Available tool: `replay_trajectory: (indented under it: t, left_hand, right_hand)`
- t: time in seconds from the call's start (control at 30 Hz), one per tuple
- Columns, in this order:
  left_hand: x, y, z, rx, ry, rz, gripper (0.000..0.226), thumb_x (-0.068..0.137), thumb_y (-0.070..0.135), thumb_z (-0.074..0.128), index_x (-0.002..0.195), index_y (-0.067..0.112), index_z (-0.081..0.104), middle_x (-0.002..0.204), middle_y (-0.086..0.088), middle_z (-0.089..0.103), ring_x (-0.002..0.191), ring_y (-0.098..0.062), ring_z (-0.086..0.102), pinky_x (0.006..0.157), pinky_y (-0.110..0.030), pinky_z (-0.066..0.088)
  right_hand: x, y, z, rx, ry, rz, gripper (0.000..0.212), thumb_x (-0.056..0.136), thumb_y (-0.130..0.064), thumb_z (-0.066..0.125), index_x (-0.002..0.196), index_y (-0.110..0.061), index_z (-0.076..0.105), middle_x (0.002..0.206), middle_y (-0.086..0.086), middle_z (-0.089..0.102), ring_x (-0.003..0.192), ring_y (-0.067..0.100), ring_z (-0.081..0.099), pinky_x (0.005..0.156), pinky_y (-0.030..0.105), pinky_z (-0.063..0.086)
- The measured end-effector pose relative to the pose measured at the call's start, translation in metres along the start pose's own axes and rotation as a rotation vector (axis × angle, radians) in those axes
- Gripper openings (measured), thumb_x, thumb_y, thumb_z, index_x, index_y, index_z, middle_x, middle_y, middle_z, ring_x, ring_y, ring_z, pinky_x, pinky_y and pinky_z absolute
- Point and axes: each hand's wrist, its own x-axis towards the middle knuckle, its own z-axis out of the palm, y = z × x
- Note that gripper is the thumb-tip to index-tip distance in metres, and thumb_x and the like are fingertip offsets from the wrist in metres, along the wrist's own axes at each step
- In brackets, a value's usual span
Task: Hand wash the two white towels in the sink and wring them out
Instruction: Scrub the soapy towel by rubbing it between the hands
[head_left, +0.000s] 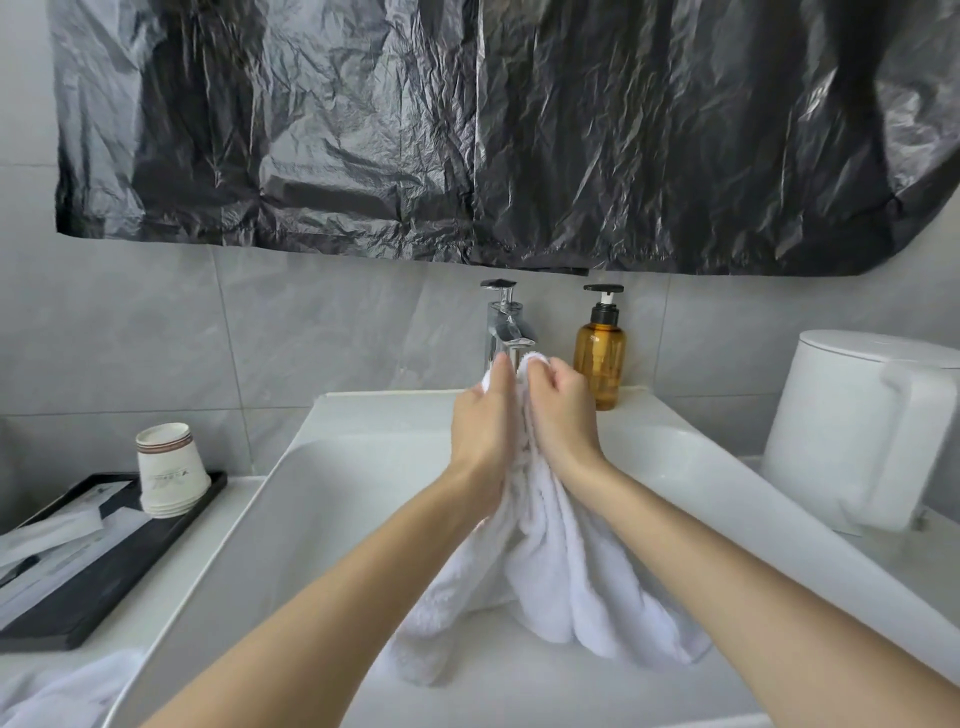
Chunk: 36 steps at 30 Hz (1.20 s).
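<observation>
One towel up, one waiting.

Both hands, left hand (480, 415) and right hand (561, 410), closed their fingers on the bunched top of a white towel (561, 566), lifted over the sink (322, 499) under the tap (506, 327). No water showed running. The second towel (57, 691) lay on the counter, seemingly unwashed; wringing looked ahead.

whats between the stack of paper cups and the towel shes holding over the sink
In the head view, only the sink's white left rim and bare basin slope lie between the paper cups and the towel gripped by both hands; nothing else sits there.
</observation>
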Motion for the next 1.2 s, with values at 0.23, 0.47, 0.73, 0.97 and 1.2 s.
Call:
replay_trajectory:
  t: [0.23,0.47,0.73,0.97,1.2]
  left_hand:
    - [-0.004,0.001,0.003,-0.023,-0.016,-0.088,0.047,0.1,0.045,0.043,0.073,0.012,0.061,0.063,-0.003,0.06,0.052,-0.015,0.058,0.049,-0.021,0.044]
    - [0.001,0.002,0.0,-0.05,-0.005,-0.137,0.044,0.1,0.046,0.043,0.08,0.011,0.059,0.07,-0.006,0.054,0.059,-0.019,0.054,0.056,-0.027,0.041]
    - [-0.003,0.001,0.0,-0.083,-0.005,-0.169,0.047,0.101,0.045,0.043,0.076,0.009,0.059,0.063,-0.005,0.058,0.056,-0.018,0.055,0.054,-0.026,0.042]
    - [-0.003,-0.001,-0.003,-0.133,-0.012,-0.189,0.048,0.102,0.036,0.043,0.062,0.017,0.061,0.051,0.002,0.055,0.052,-0.019,0.055,0.045,-0.019,0.041]
    - [0.002,0.0,-0.001,-0.083,0.016,-0.151,0.043,0.103,0.028,0.043,0.064,0.013,0.051,0.043,0.006,0.051,0.036,-0.006,0.05,0.038,-0.014,0.037]
  right_hand:
    - [0.001,-0.001,-0.002,0.019,0.012,-0.009,0.037,0.092,-0.012,0.046,0.059,-0.019,0.031,0.055,-0.009,0.029,0.057,0.01,0.027,0.056,0.03,0.024]
    - [-0.007,0.002,-0.001,0.004,-0.045,-0.11,0.039,0.093,-0.013,0.047,0.059,-0.02,0.029,0.048,-0.011,0.028,0.055,0.008,0.026,0.054,0.029,0.023]
    - [-0.005,0.004,0.001,-0.035,-0.034,-0.105,0.04,0.091,-0.015,0.049,0.055,-0.023,0.035,0.047,-0.009,0.036,0.054,0.008,0.031,0.057,0.031,0.027]
    - [-0.011,0.008,0.003,-0.035,-0.084,-0.17,0.031,0.086,-0.025,0.044,0.058,-0.016,0.037,0.055,-0.002,0.036,0.059,0.014,0.033,0.055,0.033,0.027]
    - [-0.015,0.008,0.001,-0.076,-0.111,-0.229,0.033,0.092,-0.015,0.047,0.059,-0.016,0.042,0.055,-0.003,0.039,0.058,0.01,0.034,0.056,0.031,0.029]
